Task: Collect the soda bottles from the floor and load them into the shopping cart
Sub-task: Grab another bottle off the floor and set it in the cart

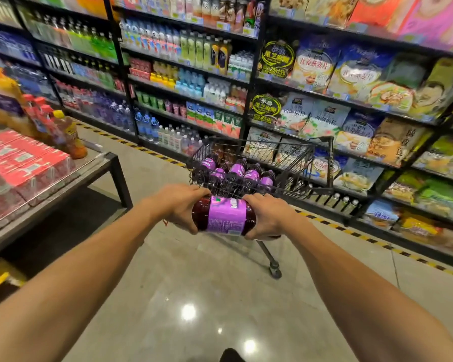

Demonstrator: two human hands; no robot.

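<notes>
Here, both hands gripping cylindrical purple-labelled bottle (pixel 226 215)

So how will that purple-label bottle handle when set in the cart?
Probably heavy: the bottle looks full, and left hand and right hand both hold it. Round-bodied, so it may roll unless wedged against the bottles lying in the cart.

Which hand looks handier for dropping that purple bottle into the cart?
Probably the right hand; it and the left hand both grip the bottle, but the cart has free space on its right side.
</notes>
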